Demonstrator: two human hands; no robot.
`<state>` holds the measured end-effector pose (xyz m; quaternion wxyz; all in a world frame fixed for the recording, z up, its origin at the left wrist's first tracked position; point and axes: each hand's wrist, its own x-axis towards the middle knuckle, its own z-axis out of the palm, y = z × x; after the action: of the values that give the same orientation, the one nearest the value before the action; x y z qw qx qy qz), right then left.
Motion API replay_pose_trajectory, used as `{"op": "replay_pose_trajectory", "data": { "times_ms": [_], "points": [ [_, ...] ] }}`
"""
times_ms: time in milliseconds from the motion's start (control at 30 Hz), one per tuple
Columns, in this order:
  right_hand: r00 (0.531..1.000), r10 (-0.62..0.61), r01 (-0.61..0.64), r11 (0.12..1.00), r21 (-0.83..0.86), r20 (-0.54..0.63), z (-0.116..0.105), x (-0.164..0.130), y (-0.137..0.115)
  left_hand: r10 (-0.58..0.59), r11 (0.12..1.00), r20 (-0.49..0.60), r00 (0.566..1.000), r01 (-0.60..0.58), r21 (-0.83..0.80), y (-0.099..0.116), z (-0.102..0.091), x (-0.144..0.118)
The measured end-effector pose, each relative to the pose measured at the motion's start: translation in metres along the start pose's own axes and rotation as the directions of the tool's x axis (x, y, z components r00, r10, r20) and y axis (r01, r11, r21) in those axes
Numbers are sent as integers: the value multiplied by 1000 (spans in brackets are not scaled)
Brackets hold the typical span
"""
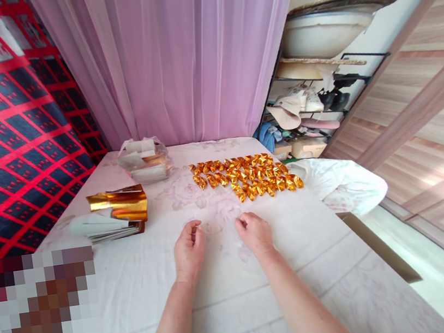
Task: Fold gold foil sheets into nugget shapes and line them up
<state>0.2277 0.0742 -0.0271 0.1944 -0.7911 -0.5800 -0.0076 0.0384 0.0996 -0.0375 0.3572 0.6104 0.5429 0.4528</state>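
Note:
My left hand (189, 245) rests on the floral tablecloth (231, 319) with its fingers curled in; no object shows in it. A short gap to the right, my right hand (255, 232) is closed in a loose fist, also with nothing visible in it. Just beyond the right hand lie rows of small folded gold foil pieces (251, 174), neither hand touching them. Left of my left hand are shiny gold foil sheets (130, 204), curved upward, and a fanned stack of sheets with pale backs (102, 226).
A clear plastic bag of paper bundles (145, 163) stands at the back left. A white plastic bag (344, 185) hangs by the right table edge, above a cardboard box (377, 244). Behind are a purple curtain (173, 57) and a loaded rack (303, 100). The lower left is pixelated.

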Motion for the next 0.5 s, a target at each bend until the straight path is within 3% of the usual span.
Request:
{"op": "replay_pose_trajectory", "data": {
  "times_ms": [300,500],
  "points": [
    [992,-119,121,991,61,-43,6,-20,7,48,998,-30,998,-46,48,-8,1,5],
    [986,-154,160,983,94,-59,7,-24,10,97,960,-20,995,-88,266,-1,0,4]
  ]
}}
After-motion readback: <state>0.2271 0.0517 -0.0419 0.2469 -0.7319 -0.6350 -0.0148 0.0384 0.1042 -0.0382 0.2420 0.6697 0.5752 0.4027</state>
